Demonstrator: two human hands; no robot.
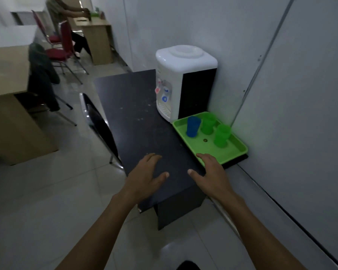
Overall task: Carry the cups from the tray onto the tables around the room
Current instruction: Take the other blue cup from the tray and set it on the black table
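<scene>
A bright green tray (pixel 201 151) lies on the right end of a dark table (pixel 137 117), against the wall. On it stand a blue cup (pixel 193 126) and two green cups, one behind (pixel 208 124) and one to the right (pixel 221 135), all upright. My left hand (pixel 144 172) hovers over the table's near end, fingers spread, holding nothing. My right hand (pixel 209 170) reaches toward the tray's near left corner, fingers apart, its fingertips over the tray's rim; I cannot tell if they touch.
A white water dispenser (pixel 181 80) stands on the table behind the tray. A black chair (pixel 100 121) sits at the table's left side. Wooden desks (pixel 10 106) and red chairs (pixel 61 49) fill the left and back, where a person (pixel 66 14) stands at a desk.
</scene>
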